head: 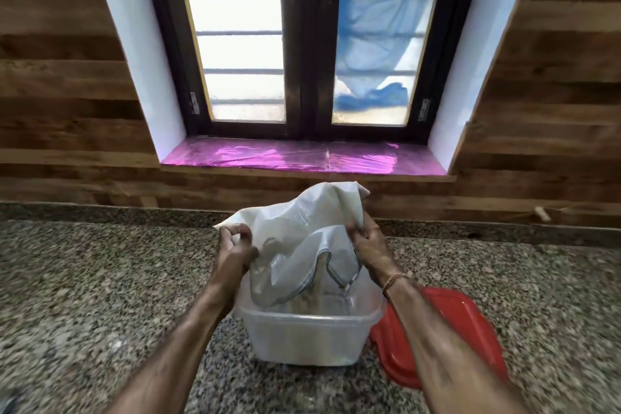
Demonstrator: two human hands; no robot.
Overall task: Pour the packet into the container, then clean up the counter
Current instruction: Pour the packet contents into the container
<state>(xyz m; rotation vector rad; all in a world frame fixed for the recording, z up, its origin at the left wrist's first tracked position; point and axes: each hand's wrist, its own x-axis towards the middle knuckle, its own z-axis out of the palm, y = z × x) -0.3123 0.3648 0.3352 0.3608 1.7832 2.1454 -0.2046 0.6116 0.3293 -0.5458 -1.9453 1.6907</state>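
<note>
Nearest to us, one clear plastic container (302, 336) is sitting on the speckled granite counter (100, 279), with one red lid (450, 323) lying flat just beside it on the right, partly hidden by our right forearm. Above it we are holding one white packet (302, 225) tipped mouth-down into the container, our left hand (235, 247) and right hand (368, 245) each pinching one side edge with curled fingers. Beyond, one pink-lined sill (268, 158) is lying under one window (307, 44) of two panes, the right one showing blue cloth (379, 44).
</note>
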